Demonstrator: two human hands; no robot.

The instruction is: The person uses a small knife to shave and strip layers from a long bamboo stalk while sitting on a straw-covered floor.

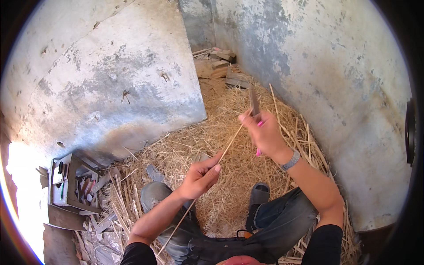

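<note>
A long, thin strip (230, 144), looking like split bamboo, runs slantwise across my lap. My left hand (199, 179) pinches it between thumb and fingers above my left knee, and its lower end trails down past my left forearm. The strip's upper end reaches the fingers of my right hand (266, 134), which is raised farther forward and to the right. Closed in that right hand is a knife (254, 100), its narrow dark blade pointing up and away. Bits of pink show between the fingers, perhaps its handle; the rest is hidden by the hand.
Straw-like shavings (229, 194) cover the floor around my sandalled foot (259, 194). Longer strips (309, 139) lie along the right wall. A small wooden cabinet (66, 181) with tools stands left. Bricks or wood pieces (223, 55) lie at the back, beyond a pale wall panel (132, 75).
</note>
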